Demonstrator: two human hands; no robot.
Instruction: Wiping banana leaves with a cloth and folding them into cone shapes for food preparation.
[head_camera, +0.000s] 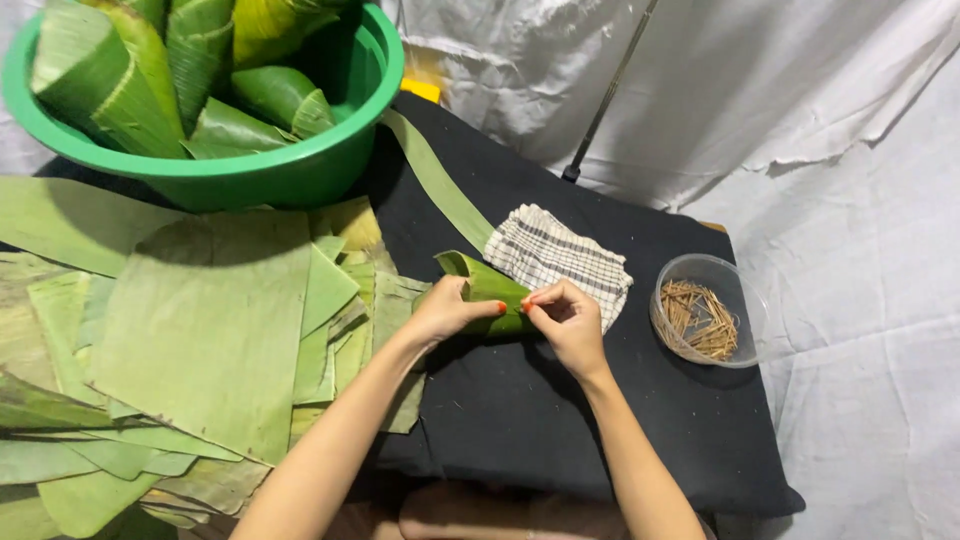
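At your ten o'clock sat a bright green basin (300, 170); the cloth (570, 255) was white with dark stripes, the tabletop (520, 420) black, the leaves (200, 330) pale green.

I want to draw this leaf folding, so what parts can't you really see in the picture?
1. Head view: the middle of the rolled leaf is hidden by the left hand and right hand; any filling cannot be seen.
2. The green tub is cut off by the top edge, so its leaf cones show only partly.
3. The small sticks in the clear bowl are too small to count.
4. Lower leaves in the flat leaf pile are covered.
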